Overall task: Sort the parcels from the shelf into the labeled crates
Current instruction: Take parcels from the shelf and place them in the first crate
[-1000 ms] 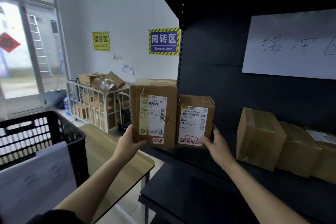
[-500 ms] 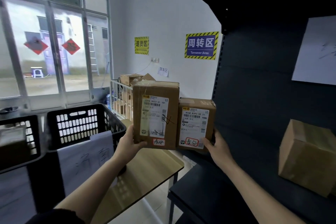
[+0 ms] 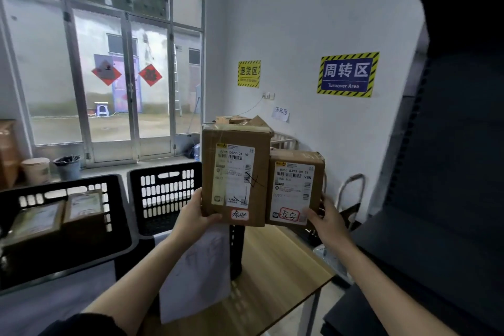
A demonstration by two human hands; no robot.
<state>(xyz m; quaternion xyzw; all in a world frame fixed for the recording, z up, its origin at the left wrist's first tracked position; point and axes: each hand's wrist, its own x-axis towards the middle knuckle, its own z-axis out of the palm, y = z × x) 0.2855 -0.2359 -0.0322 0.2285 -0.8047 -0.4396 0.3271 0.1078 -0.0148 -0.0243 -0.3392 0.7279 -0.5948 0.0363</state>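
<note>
Up close, two bare forearms rise from the bottom edge of the frame, each hand holding a cardboard parcel upright at centre. The left hand (image 3: 195, 217) cups the lower left corner of the taller parcel (image 3: 235, 176), thumb pressed across its front face and fingers hidden behind it. The right hand (image 3: 326, 219) clamps the lower right corner of the shorter parcel (image 3: 296, 188) the same way, thumb lying beside the label. Both boxes sit side by side, edges touching, labels facing the camera.

The taller parcel's white shipping label reads "0022-01 101" above a barcode, with a black pen scrawl across it and a red-ringed handwritten sticker (image 3: 240, 215) at the bottom. The shorter parcel's label reads "806B B393 00 21" and "9BN", with a matching red-ringed sticker (image 3: 289, 215).

Below the parcels lies a wooden surface (image 3: 275, 275) carrying a black plastic crate (image 3: 163, 194) with a sheet of paper (image 3: 199, 273) hanging on its front; the writing on it is too faint to read. A second black crate (image 3: 68, 226) at lower left holds two labelled boxes (image 3: 58, 218).

Dark shelving (image 3: 450, 172) fills the right edge. On the far white wall, a blue sign (image 3: 347, 74) with a yellow-black border reads "Turnover Area" under Chinese characters; a smaller yellow sign (image 3: 249, 73) hangs left of it. Glazed doors (image 3: 128, 84) at upper left show a courtyard.
</note>
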